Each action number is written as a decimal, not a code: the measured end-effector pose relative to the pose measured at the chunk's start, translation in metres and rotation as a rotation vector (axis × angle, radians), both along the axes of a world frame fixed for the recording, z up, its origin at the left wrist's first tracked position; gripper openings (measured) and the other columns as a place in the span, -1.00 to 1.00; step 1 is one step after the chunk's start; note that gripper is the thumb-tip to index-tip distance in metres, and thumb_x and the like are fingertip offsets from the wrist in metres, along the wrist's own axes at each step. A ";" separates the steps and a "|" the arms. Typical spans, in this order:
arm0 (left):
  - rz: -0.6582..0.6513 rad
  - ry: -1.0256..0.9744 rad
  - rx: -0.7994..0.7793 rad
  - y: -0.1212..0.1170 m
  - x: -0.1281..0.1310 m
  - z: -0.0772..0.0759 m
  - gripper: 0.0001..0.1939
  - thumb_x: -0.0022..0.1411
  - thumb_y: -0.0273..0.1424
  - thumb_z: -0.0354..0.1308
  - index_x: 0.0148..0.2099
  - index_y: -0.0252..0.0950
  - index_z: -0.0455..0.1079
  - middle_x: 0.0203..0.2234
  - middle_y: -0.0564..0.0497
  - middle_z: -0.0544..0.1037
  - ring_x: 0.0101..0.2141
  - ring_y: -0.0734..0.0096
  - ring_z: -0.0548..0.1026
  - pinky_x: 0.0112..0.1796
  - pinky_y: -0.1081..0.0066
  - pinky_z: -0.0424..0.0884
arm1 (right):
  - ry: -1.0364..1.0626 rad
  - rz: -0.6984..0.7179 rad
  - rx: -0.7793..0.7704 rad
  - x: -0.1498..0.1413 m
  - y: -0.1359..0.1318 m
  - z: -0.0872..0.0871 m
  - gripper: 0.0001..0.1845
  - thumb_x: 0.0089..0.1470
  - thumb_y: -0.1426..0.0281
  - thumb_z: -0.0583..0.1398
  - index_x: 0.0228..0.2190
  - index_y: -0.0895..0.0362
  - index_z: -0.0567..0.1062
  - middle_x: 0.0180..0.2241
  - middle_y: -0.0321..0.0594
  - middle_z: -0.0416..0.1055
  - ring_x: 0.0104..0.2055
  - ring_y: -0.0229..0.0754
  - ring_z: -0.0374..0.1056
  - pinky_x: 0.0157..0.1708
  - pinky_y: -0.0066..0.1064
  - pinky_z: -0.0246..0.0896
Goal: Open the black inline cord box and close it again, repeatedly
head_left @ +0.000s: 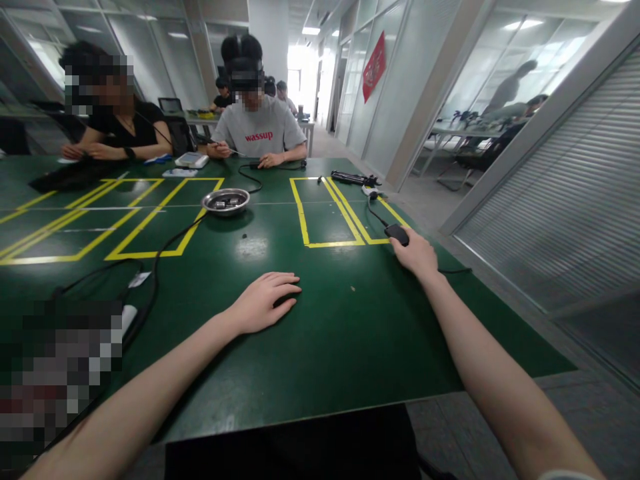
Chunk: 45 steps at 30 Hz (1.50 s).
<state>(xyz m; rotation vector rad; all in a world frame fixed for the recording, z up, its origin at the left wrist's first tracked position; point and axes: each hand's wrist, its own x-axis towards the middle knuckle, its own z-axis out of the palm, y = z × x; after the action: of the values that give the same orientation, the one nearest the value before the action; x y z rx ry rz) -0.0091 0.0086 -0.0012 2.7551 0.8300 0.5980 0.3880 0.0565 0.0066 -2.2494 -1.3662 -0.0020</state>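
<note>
My left hand (267, 300) lies palm down on the green table (310, 360), its fingers stretched out and holding nothing. At the right side of the table, my right hand (417, 253) has its fingers closed round a small black box on a cable (397, 233). One cable runs from that box toward a small white object with a black plug (371, 191); another dark cable shows behind my wrist. What my right palm covers is hidden. Forward and left of my left hand stands a metal bowl (206, 204) with small metal parts in it.
Yellow tape (335, 245) marks rectangles across the table. A folded black tripod (355, 179) lies near the far right. Black cables (156, 280) run along the left. Two people sit opposite; one in a grey shirt (280, 127) holds a thin tool. A glass partition flanks the right.
</note>
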 end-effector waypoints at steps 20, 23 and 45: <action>-0.014 -0.036 -0.004 0.001 -0.002 -0.001 -0.75 0.46 -0.36 0.09 0.05 -0.23 0.55 0.12 -0.11 0.60 0.19 0.16 0.51 0.20 0.02 0.44 | 0.159 -0.024 0.117 0.012 0.015 -0.023 -0.45 0.13 0.19 0.24 0.11 0.14 0.55 0.08 0.03 0.52 0.11 0.18 0.43 0.09 -0.06 0.33; -0.019 -0.035 -0.001 0.002 -0.003 -0.003 -0.75 0.46 -0.36 0.09 0.05 -0.24 0.55 0.12 -0.12 0.60 0.18 0.16 0.51 0.20 0.03 0.44 | 0.231 -0.090 0.186 0.013 0.018 -0.024 -0.53 0.20 0.16 0.18 0.05 0.13 0.55 -0.02 0.04 0.57 0.06 0.17 0.46 0.07 -0.06 0.32; -0.025 -0.034 -0.003 0.004 -0.003 -0.004 -0.74 0.46 -0.34 0.09 0.07 -0.21 0.55 0.14 -0.10 0.59 0.19 0.16 0.51 0.21 0.04 0.43 | 0.148 -0.007 0.323 0.030 0.025 -0.040 -0.51 -0.08 0.20 0.34 -0.09 0.15 0.61 -0.05 0.01 0.47 0.02 0.10 0.43 0.10 -0.10 0.34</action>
<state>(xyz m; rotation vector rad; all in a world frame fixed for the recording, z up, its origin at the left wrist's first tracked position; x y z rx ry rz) -0.0119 0.0121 -0.0054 2.7400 0.7877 0.6364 0.4177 0.0813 -0.0329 -1.9451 -1.1869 -0.0538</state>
